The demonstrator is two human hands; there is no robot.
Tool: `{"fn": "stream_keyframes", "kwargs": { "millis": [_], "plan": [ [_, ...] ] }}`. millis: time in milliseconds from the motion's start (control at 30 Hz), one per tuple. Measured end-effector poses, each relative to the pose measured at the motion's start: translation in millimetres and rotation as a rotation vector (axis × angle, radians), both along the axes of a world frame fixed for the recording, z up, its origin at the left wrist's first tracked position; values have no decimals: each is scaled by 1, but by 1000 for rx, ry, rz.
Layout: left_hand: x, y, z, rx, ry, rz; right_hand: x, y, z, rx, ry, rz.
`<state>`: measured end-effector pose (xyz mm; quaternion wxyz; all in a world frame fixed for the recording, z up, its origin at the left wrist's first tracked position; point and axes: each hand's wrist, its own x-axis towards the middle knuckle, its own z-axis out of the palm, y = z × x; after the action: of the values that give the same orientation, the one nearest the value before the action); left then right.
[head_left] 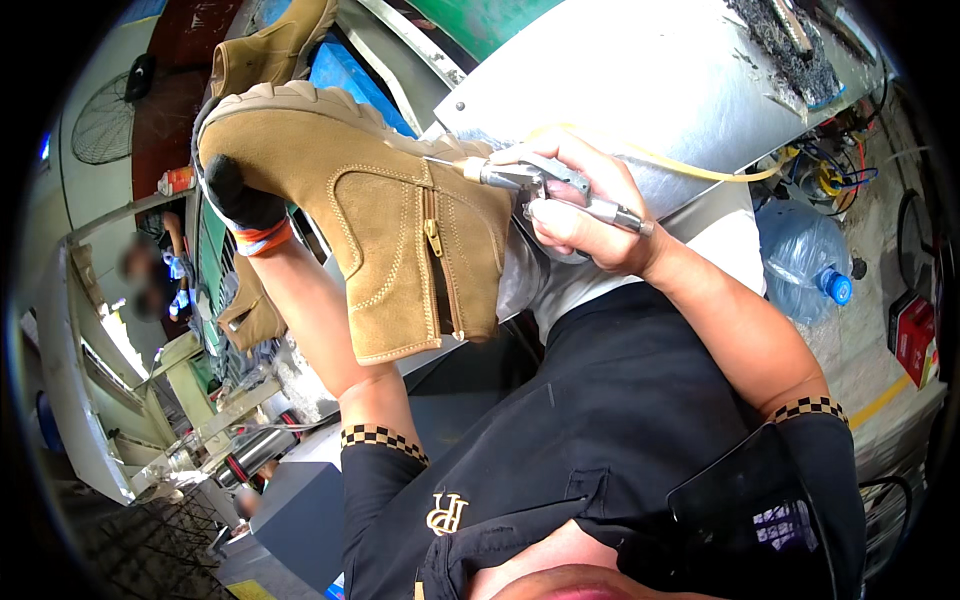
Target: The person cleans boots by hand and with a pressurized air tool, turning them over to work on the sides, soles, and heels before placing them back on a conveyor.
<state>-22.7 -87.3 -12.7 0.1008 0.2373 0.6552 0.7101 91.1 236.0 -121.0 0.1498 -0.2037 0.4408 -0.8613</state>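
Observation:
A tan suede ankle boot [385,210] with a thick beige sole hangs on its side in front of me, its opening toward my body. A brass-coloured side zip [433,235] runs down its shaft, partly undone near the top edge. My left hand [243,195], in a dark glove with an orange cuff, grips the boot at the toe end; the glove hides part of the fingers. My right hand [598,205] is closed round a small metal nozzle gun [545,185] with a brass-coloured front and a thin tip. That tip points at the boot's side, close to the zip's lower end.
A yellow hose [700,172] runs right from beside my right hand over a white metal surface [600,75]. Other tan boots [275,50] lie at the upper left and beyond my left forearm. A clear water bottle [805,260] and a red box [912,335] are at right.

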Motion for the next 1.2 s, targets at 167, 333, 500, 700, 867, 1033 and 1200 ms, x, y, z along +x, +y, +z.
{"fn": "stream_keyframes", "kwargs": {
  "millis": [167, 333, 500, 700, 867, 1033, 1200],
  "plan": [
    [4, 13, -9, 68, -230, -25, 12, 12, -14, -25, -159, -12],
    [24, -15, -16, 421, -357, 69, 22, 18, -12, -1, -220, 27],
    [40, -34, -32, 161, -182, 285, 25, 17, -12, 43, -257, -10],
    [83, 2, -42, 273, -233, 703, 24, 7, -15, 62, -205, -95],
    [116, -5, -49, 299, -402, 770, 17, -2, -17, 48, -156, -128],
    [145, -70, -90, -105, -171, 787, 12, -17, -22, 46, -165, -108],
    [220, -110, -110, 252, -487, 867, 11, -27, -15, 221, -184, -108]
  ]
}}
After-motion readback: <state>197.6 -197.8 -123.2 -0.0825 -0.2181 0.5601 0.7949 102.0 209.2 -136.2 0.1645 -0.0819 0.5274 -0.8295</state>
